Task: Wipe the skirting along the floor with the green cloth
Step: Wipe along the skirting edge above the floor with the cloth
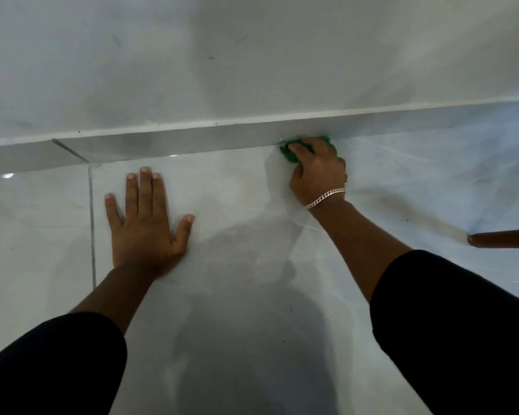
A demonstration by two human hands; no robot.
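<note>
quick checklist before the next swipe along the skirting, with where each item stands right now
1. Green cloth gripped by right hand: ok.
2. Cloth pressed on the skirting at its foot: ok.
3. Left hand flat on the floor tile, bracing: ok.
4. Path to the left along the skirting free: ok.
5. Path to the right: wooden leg stands off the wall; cannot tell beyond the frame.
6. Skirting already clean: cannot tell.

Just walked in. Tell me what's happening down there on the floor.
A person is cleaning the skirting where wall meets tiled floor. The right hand, wearing a chain bracelet, presses a green cloth against the skirting's base. The left hand lies flat on the floor, fingers spread, as a brace. A brown wooden leg shows at right.
</note>
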